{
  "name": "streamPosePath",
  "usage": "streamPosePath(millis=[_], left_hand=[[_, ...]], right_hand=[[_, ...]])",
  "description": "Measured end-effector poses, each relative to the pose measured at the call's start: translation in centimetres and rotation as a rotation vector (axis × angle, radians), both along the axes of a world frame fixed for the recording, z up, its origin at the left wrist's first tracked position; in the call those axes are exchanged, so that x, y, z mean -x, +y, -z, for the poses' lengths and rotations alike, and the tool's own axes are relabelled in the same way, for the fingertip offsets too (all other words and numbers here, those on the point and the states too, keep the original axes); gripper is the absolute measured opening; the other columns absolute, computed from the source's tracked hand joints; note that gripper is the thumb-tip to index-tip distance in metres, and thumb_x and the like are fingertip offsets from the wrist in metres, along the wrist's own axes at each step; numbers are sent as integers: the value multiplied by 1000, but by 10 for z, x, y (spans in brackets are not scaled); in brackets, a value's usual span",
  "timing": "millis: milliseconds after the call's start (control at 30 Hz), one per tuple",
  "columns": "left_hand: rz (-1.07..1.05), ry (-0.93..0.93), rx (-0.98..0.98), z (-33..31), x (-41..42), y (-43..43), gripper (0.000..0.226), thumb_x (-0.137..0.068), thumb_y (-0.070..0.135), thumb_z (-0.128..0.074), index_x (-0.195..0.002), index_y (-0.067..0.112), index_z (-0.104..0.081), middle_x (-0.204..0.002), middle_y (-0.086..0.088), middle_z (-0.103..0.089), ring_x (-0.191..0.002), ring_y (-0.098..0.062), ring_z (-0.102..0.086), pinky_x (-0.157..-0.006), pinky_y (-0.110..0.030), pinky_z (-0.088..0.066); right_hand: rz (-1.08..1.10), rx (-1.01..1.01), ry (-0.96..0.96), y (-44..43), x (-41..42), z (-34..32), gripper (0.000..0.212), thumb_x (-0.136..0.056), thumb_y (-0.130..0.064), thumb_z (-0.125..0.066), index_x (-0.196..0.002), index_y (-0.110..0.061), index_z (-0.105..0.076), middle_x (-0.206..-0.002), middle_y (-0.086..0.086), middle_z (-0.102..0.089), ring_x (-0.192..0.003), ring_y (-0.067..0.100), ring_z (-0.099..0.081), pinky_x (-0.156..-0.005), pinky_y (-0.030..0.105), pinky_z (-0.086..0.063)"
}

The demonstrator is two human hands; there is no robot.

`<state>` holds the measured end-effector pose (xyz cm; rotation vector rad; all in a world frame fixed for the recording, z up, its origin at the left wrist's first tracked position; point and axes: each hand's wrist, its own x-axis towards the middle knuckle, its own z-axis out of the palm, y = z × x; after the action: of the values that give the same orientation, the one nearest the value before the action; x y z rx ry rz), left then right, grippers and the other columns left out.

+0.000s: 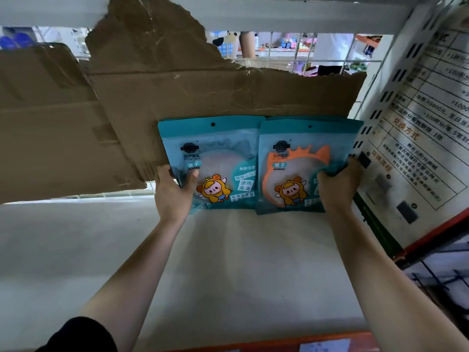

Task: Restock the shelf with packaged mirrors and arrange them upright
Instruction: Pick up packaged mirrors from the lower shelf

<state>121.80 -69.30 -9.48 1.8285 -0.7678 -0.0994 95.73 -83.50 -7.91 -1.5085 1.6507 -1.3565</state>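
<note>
Two teal mirror packs stand upright at the back of the white shelf (228,250), leaning on torn cardboard (177,80). The left pack (218,158) shows a pale round mirror. The right pack (294,158) shows an orange-framed mirror, and more teal packs seem to stand behind it. My left hand (172,191) grips the left pack's left edge, thumb on its front. My right hand (337,186) grips the right pack's right edge, with my fingers curled round it.
A perforated white upright (396,80) and a printed notice (416,148) close off the right side. A second cardboard sheet (43,123) leans at the back left. The wire back grid (291,54) shows other shelves behind. An orange shelf lip (279,342) runs along the front.
</note>
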Motion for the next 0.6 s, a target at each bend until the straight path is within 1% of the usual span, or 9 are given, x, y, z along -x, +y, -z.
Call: streamPosePath(millis=[33, 100, 200, 300, 400, 467, 533, 600], left_hand=[[14, 15, -13, 2, -2, -1, 51, -81, 47, -65, -106, 7, -47, -102, -7, -59, -90, -28, -62, -71, -31, -40], [23, 27, -30, 4, -2, -1, 56, -80, 55, -62, -106, 9, -45, -101, -6, -59, -85, -30, -63, -70, -34, -44], [1, 12, -62, 1, 2, -2, 55, -82, 47, -64, -110, 4, -46, -103, -6, -58, -87, -21, -55, -71, -30, -37], [-42, -28, -63, -1, 7, 0, 56, -81, 44, -67, -113, 3, -45, -109, -9, -56, -93, -25, -55, -71, -30, -37], [-64, -49, -126, 1, 4, 5, 56, -82, 43, -67, -116, 4, -44, -114, -12, -56, -98, -29, -57, -71, -31, -37], [-17, -54, -251, 2, 0, 4, 54, -82, 42, -68, -117, 8, -45, -113, -11, -59, -99, -30, -58, -71, -32, -38], [47, -55, -370, 4, -2, 3, 55, -81, 42, -68, -119, 11, -44, -112, -10, -61, -102, -31, -58, -72, -33, -39], [74, -54, -437, 6, -1, 6, 58, -80, 42, -69, -122, 13, -43, -115, -9, -62, -104, -32, -58, -73, -34, -39]], right_hand=[[0, -21, 10, 0, 1, 3, 63, -70, 1, -67, -128, -6, -42, -129, 16, -50, -116, 32, -53, -90, 49, -52], [3, -48, 40, 5, 1, 5, 72, -70, -4, -69, -133, -10, -36, -132, 16, -46, -119, 33, -50, -91, 51, -51], [34, -92, 121, 15, -1, 7, 86, -76, -17, -73, -145, -15, -22, -143, 17, -34, -131, 35, -36, -102, 53, -41], [74, -79, 154, 22, -4, 10, 98, -75, -23, -76, -150, -15, -13, -151, 17, -23, -140, 35, -22, -108, 54, -34], [37, -64, 176, 28, -11, 16, 99, -78, -22, -74, -151, -14, -8, -154, 17, -16, -143, 34, -17, -112, 54, -28], [-31, -75, 231, 32, -15, 18, 97, -81, -23, -71, -152, -14, -6, -157, 16, -9, -145, 32, -11, -116, 51, -21], [-73, -110, 294, 37, -16, 19, 95, -85, -24, -67, -152, -14, -1, -159, 15, 0, -147, 30, -2, -119, 46, -11], [-95, -135, 314, 42, -15, 22, 95, -87, -25, -65, -151, -14, 3, -159, 15, 8, -147, 30, 5, -119, 44, -5]])
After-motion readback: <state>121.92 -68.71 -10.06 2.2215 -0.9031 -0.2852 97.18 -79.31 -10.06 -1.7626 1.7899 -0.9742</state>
